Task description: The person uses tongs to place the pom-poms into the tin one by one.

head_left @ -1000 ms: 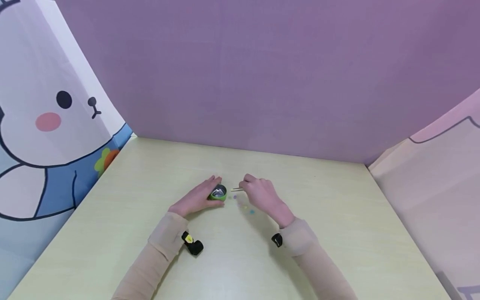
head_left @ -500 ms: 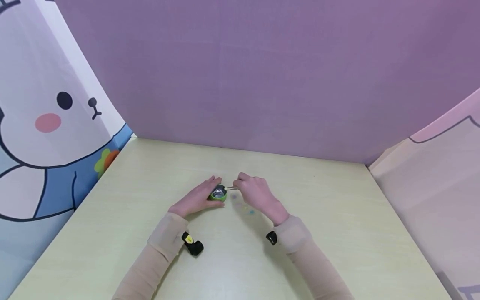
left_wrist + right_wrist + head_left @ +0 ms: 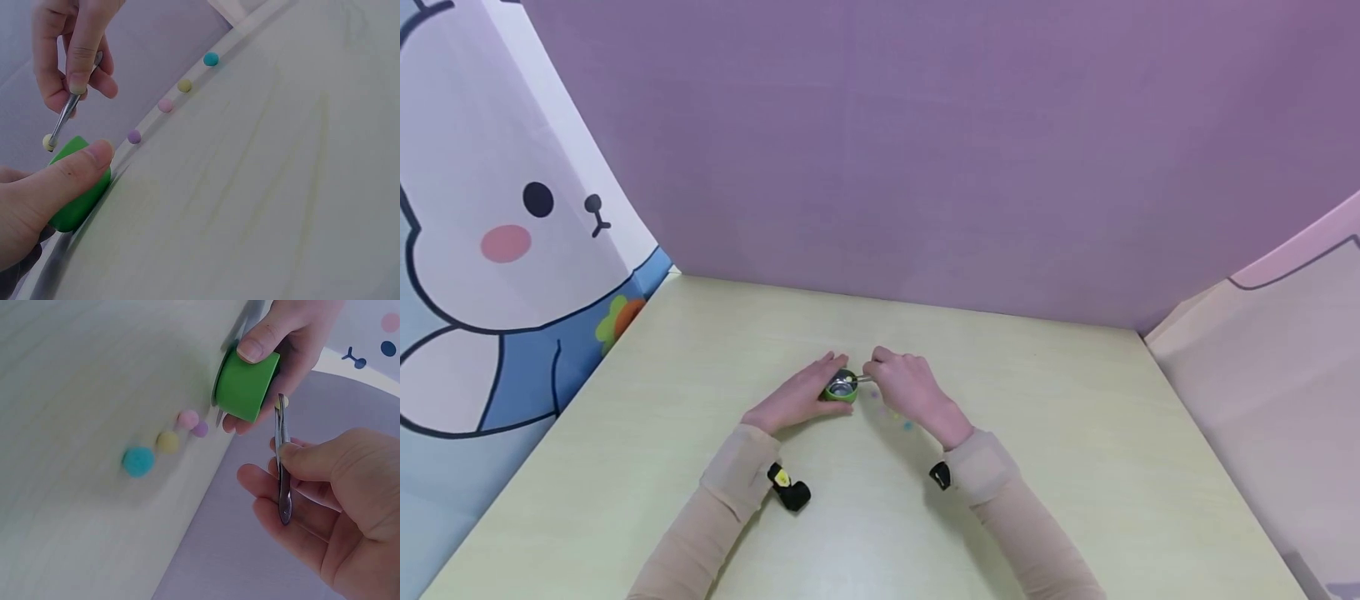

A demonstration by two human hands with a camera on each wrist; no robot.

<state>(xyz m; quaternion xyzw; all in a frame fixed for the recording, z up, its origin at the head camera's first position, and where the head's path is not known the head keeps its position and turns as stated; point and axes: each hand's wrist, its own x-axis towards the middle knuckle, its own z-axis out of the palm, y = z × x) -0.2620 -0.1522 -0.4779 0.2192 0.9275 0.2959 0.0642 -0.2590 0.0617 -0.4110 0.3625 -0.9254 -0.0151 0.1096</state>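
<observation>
Near the middle of the table, my left hand (image 3: 797,397) holds a small green cup (image 3: 842,397) with a shiny metal inside, thumb on one side and fingers on the other. My right hand (image 3: 913,390) pinches metal tweezers (image 3: 284,481) between thumb and fingers. At the tweezers' tips is a pale yellow pom-pom (image 3: 47,142), just above the cup's opening. Beside the cup lie a purple pom-pom (image 3: 200,429), a pink pom-pom (image 3: 188,419), a yellow pom-pom (image 3: 167,442) and a blue pom-pom (image 3: 138,462) in a loose line.
The pale wooden table (image 3: 1045,500) reaches back to a purple backdrop (image 3: 925,167). A cartoon-printed cloth (image 3: 467,292) hangs on the left, and a pale panel (image 3: 1285,392) stands on the right. Black wrist cameras sit on both sleeves.
My right hand has moved left, bringing the tweezers and the pale pom-pom from beside the cup to over its opening. The left hand stays round the cup; the head view shifts slightly.
</observation>
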